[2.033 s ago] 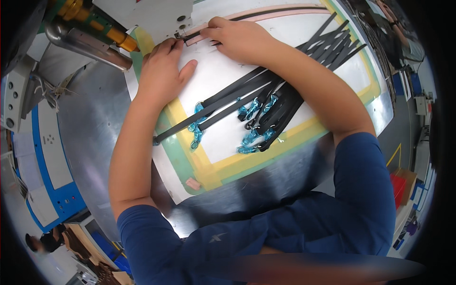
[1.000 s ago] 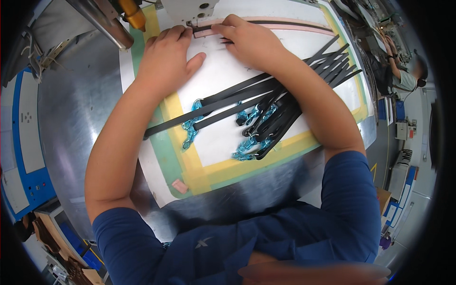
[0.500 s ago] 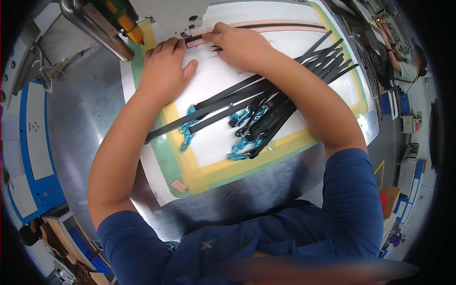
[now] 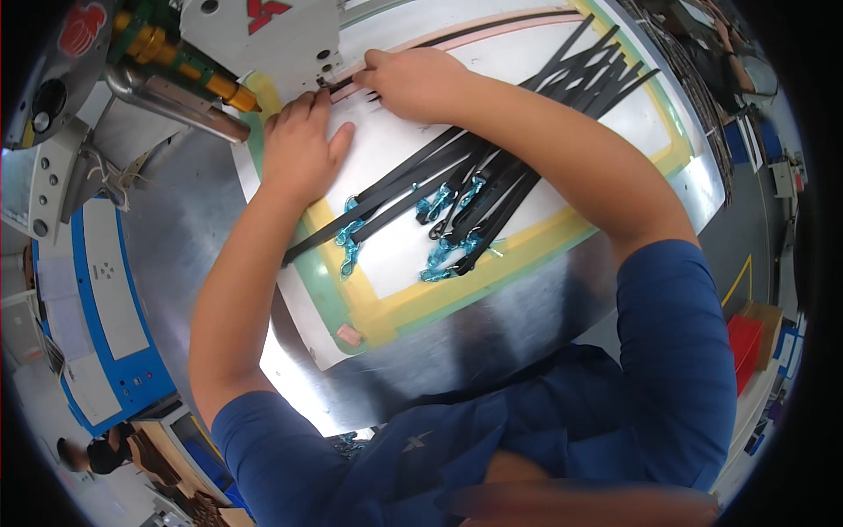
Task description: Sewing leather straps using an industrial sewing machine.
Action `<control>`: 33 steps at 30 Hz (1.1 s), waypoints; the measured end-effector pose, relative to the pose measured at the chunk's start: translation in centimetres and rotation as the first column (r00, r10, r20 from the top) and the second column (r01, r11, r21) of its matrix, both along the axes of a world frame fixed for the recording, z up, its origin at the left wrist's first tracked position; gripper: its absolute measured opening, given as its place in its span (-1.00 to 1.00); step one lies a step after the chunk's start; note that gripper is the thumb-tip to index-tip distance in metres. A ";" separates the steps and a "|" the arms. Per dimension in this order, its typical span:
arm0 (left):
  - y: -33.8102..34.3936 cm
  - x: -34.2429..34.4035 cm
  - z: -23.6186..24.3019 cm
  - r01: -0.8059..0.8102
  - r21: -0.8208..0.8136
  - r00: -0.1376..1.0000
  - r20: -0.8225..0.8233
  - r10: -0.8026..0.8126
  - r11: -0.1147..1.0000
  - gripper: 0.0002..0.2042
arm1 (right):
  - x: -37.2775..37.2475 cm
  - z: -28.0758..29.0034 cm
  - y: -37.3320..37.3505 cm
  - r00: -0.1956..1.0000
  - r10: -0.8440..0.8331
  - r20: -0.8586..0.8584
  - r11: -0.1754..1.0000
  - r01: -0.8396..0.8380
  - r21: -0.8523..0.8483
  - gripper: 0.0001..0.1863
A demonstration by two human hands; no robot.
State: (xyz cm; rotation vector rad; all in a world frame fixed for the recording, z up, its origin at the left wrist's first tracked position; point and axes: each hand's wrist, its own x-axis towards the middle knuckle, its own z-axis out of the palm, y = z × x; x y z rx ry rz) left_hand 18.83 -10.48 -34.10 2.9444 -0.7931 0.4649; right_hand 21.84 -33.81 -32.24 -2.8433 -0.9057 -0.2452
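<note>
View turned, black strip (image 4: 492, 25), long axis slanting up rightward

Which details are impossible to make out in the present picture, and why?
In the head view:
- Pink-and-black strip, section at the right hand: covered by its fingers.
- Black straps, middle stretch: hidden beneath the right forearm.
- White machine head, top: cut off by the upper edge.
- Blue-wrapped pieces, exact shape: too small.

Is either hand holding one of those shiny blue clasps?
No, the blue clasps lie apart from the left hand and right hand, which are at the pink strip.
</note>
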 end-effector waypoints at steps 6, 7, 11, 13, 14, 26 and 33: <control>-0.3 0.1 0.1 -0.016 0.043 1.000 0.001 0.016 0.999 -0.38 | 0.2 -0.2 -0.4 0.999 0.030 -0.012 0.999 -0.030 0.011 -0.68; -0.4 0.1 0.2 -0.022 0.051 1.000 -0.005 0.022 0.998 -0.36 | 0.2 -0.1 -0.6 1.000 0.025 -0.017 1.000 -0.025 -0.006 -0.68; -0.7 0.2 0.4 -0.024 0.057 1.000 -0.013 0.025 0.998 -0.37 | 0.8 -0.7 -1.6 1.000 -0.002 0.018 0.997 0.003 -0.072 -0.59; -1.2 0.3 0.9 -0.025 0.076 1.000 -0.011 0.026 0.997 -0.38 | 0.9 -0.6 -2.4 1.000 -0.016 0.006 0.997 0.017 -0.081 -0.59; -1.6 0.3 1.1 -0.029 0.077 0.999 -0.011 0.030 0.997 -0.38 | 0.9 -0.6 -2.8 0.999 -0.034 -0.005 0.995 0.033 -0.090 -0.59; -6.6 0.6 2.7 -0.107 0.204 0.983 -0.124 0.134 0.973 -0.28 | 0.9 -1.0 -5.2 0.999 0.018 -0.045 1.000 -0.017 0.026 -0.66; -8.5 0.9 1.7 -0.092 0.120 0.983 -0.149 0.110 0.988 -0.27 | 1.8 -1.7 -7.7 1.000 -0.005 -0.029 0.998 0.004 -0.058 -0.59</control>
